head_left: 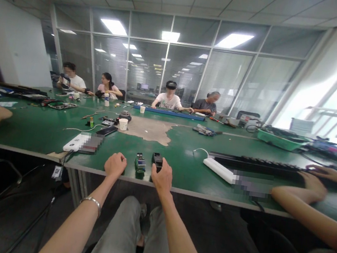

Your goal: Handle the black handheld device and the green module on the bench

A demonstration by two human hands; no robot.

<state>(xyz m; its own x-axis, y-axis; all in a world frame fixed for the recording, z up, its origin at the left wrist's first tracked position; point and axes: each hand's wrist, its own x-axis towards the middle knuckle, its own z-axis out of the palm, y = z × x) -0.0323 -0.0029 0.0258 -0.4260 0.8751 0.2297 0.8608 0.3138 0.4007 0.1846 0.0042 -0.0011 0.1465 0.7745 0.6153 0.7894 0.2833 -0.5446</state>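
Observation:
My left hand rests on the near edge of the green table, its fingers curled in and nothing showing in them. To its right, apart from both hands, lies a small device with a bare green circuit board. My right hand is closed around the near end of a small black plastic housing. The housing lies on the tabletop, its near part covered by my fingers and thumb. What is inside the housing is too small to tell.
A white power strip lies left, near a paper cup and a black phone. Another white power strip is right. Co-workers' arms reach in from both sides; several people sit opposite. A green basket stands far right.

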